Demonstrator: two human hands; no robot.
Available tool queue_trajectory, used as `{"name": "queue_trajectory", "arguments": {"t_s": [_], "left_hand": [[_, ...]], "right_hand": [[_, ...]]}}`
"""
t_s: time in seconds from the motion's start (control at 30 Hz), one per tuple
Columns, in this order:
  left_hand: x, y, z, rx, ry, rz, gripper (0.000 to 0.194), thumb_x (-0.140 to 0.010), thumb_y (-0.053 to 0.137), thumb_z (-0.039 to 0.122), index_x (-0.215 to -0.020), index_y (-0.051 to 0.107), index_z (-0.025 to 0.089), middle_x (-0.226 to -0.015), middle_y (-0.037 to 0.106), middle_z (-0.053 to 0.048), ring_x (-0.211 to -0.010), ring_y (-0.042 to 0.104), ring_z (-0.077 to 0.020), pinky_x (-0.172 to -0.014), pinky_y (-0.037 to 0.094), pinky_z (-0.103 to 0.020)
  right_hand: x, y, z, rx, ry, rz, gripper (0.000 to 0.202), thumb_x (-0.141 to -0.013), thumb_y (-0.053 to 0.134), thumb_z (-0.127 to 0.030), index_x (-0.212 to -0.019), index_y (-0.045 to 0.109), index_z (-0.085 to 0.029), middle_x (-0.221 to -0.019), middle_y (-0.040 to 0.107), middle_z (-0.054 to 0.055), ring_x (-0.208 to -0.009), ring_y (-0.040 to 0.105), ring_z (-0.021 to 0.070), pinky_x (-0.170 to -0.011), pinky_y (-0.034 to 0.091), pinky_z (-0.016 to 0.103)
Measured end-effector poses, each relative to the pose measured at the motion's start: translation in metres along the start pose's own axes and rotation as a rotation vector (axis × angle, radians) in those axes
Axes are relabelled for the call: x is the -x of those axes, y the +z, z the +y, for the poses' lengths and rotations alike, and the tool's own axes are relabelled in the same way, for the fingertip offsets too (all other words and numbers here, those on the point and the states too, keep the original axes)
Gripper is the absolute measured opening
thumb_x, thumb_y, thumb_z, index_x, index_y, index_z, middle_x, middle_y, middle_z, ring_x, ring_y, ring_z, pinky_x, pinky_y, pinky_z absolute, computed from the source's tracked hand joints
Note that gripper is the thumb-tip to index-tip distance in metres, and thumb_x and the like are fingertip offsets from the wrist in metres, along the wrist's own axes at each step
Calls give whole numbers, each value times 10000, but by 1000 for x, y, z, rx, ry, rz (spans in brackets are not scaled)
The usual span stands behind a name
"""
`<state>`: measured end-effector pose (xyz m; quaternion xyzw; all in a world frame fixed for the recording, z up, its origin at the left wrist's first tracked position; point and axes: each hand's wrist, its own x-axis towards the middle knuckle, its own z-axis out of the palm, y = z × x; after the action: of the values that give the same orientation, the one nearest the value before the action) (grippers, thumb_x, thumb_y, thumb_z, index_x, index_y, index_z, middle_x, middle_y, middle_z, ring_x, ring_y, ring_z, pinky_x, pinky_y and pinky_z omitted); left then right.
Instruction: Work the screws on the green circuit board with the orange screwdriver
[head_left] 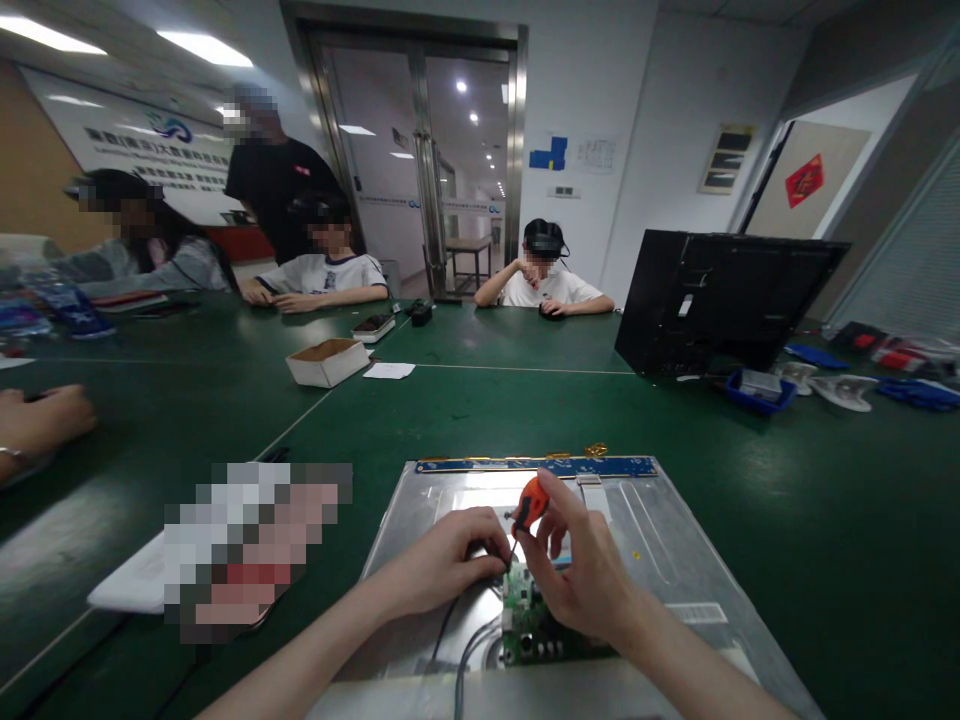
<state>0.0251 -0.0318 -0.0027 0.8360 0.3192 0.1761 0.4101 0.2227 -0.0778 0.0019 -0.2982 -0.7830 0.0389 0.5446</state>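
My right hand (581,575) is closed round the orange and black handle of a small screwdriver (532,504). Its thin shaft slants down toward the upper left corner of a green circuit board (523,618). At that same corner my left hand (459,550) pinches its thumb and fingertips together; what lies between them is too small to make out. The board sits on the metal back of a flat display panel (637,520), partly covered by my right hand. Dark cables (466,655) run from beside the board toward me. A blue strip board (487,467) lines the panel's far edge.
Blurred-out items (255,550) lie left of the panel. Farther off are an open white box (328,362), a black monitor (720,300) and a blue tray (760,390). Another person's hand (49,425) rests at the far left. Several people are across the green table (510,410).
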Motion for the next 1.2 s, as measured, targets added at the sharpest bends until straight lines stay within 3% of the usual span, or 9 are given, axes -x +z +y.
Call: {"name": "queue_trajectory", "arguments": {"t_s": [0.37, 0.63, 0.83, 1.07, 1.2], "left_hand": [[0, 0, 2, -1, 2, 4, 53, -845, 607, 183, -824, 656, 181, -895, 679, -24, -855, 606, -194, -806, 469, -294], [0, 1, 1, 15, -14, 0, 25, -826, 619, 175, -843, 636, 179, -901, 666, -21, -837, 600, -188, -764, 470, -285], [1, 0, 3, -8, -26, 2, 52, -824, 613, 157, -858, 645, 180, -885, 658, -18, -827, 598, -186, -758, 464, -282], [1, 0, 3, -15, -21, -4, 53, -834, 612, 167, -875, 643, 178, -923, 659, -27, -848, 591, -198, -796, 466, -301], [0, 0, 3, 5, -21, 2, 91, -834, 616, 155, -914, 654, 174, -925, 659, -25, -856, 598, -197, -802, 470, -297]], "right_hand": [[0, 0, 0, 87, -13, 20, 525, -1032, 462, -291, -1513, 251, -266, -748, 656, -18, -453, 575, 136, -416, 448, 253], [3, 0, 3, 26, 6, -27, 644, -978, 461, -187, -1558, 182, -215, -829, 701, 44, -549, 640, 170, -437, 490, 269], [1, 0, 2, 30, 8, -18, 627, -986, 464, -192, -1550, 191, -229, -895, 718, 56, -548, 635, 150, -441, 487, 254], [-1, 1, 2, 53, 5, 32, 554, -1021, 478, -270, -1522, 242, -264, -739, 651, -26, -447, 558, 123, -401, 433, 234], [0, 1, 3, 62, 7, 17, 569, -1016, 489, -281, -1528, 240, -262, -746, 657, -20, -469, 572, 131, -407, 439, 239]]}}
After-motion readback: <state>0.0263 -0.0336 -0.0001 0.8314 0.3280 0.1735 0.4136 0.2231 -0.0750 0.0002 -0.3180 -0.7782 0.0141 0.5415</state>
